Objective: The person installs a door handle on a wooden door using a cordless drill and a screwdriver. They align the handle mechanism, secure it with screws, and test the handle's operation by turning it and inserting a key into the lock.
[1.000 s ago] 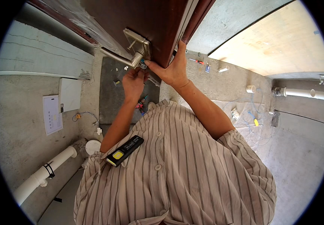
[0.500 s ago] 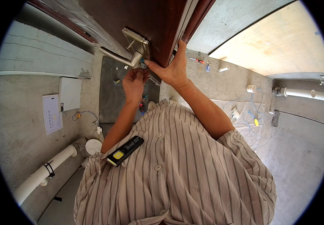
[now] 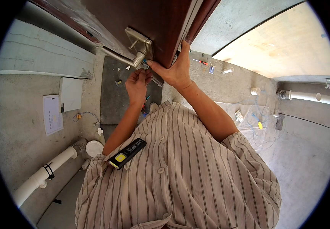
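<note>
A dark red-brown door [image 3: 161,19] stands in front of me, with a metal lever handle [image 3: 119,58] on a plate [image 3: 147,49]. My right hand [image 3: 175,73] grips the door's edge, its thumb pressed by a small blue and silver part [image 3: 144,64] below the handle's base. Just under that, my left hand [image 3: 137,84] has its fingers pinched together on something too hidden to make out. A black and yellow device [image 3: 131,150] hangs on my striped shirt.
A dark mat [image 3: 113,103] lies below the door. A screwdriver [image 3: 202,62], small fittings, a plastic sheet [image 3: 233,107] and cables are on the concrete floor. White pipes [image 3: 302,95] run at both sides; a pale board [image 3: 275,42] is at right, a white panel [image 3: 70,95] at left.
Both hands stay in nearly the same places at the handle and door edge. My left hand and forearm have shifted very slightly; the view has barely moved.
</note>
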Demonstrator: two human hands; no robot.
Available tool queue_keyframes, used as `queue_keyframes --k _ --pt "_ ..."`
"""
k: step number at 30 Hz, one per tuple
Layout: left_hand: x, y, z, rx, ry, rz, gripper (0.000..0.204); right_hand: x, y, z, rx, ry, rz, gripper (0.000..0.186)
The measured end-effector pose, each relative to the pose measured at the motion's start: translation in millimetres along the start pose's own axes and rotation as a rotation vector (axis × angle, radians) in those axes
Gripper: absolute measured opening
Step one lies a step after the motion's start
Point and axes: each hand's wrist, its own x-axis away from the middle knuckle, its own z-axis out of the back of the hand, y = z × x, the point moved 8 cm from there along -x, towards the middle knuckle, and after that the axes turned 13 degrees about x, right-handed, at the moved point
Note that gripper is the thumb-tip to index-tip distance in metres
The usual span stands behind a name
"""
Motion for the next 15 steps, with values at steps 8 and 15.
queue_keyframes --k 8,15 --pt "-2.3 -0.4 -0.2 -0.01 -0.017 0.02 0.02 0.5 0.0 0.2 0.018 0.0 0.002 0.107" --pt "-2.0 2.2 -1.3 -0.07 -0.017 0.02 0.021 -0.1 -6.5 2.3 0.043 0.018 0.044 0.1"
